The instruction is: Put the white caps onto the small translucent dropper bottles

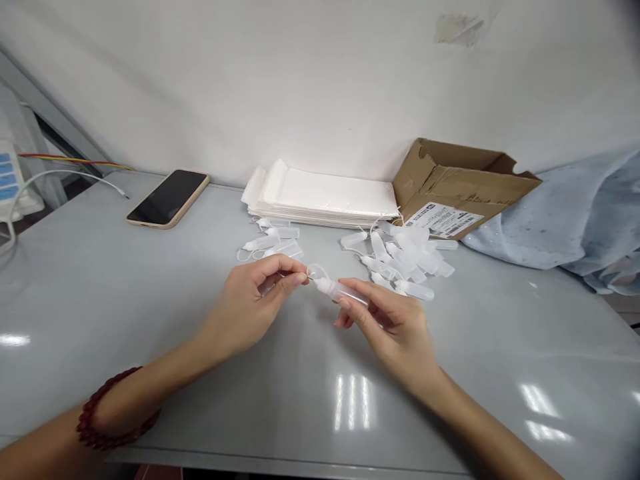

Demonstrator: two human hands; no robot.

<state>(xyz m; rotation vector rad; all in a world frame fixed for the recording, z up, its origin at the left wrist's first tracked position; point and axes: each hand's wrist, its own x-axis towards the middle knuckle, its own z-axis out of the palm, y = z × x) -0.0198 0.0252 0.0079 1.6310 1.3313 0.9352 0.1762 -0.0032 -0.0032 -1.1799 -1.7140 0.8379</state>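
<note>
My right hand (pixel 395 327) grips a small translucent plastic bottle (pixel 345 291) lying sideways, its nozzle pointing left. My left hand (pixel 250 303) pinches the bottle's tiny cap at the nozzle tip (pixel 313 277), thumb and forefinger closed on it. A thin tether loop curls above the nozzle. Both hands hover just above the grey table (pixel 150 320). A heap of similar small bottles (pixel 405 257) lies right behind my right hand. A few more bottles (pixel 273 243) lie behind my left hand.
A stack of white padded envelopes (pixel 320 197) rests against the wall. An open cardboard box (pixel 450 183) lies on its side to the right, beside pale blue cloth (pixel 565 220). A phone (pixel 169 198) lies face up at back left, with a cable (pixel 60 177) nearby.
</note>
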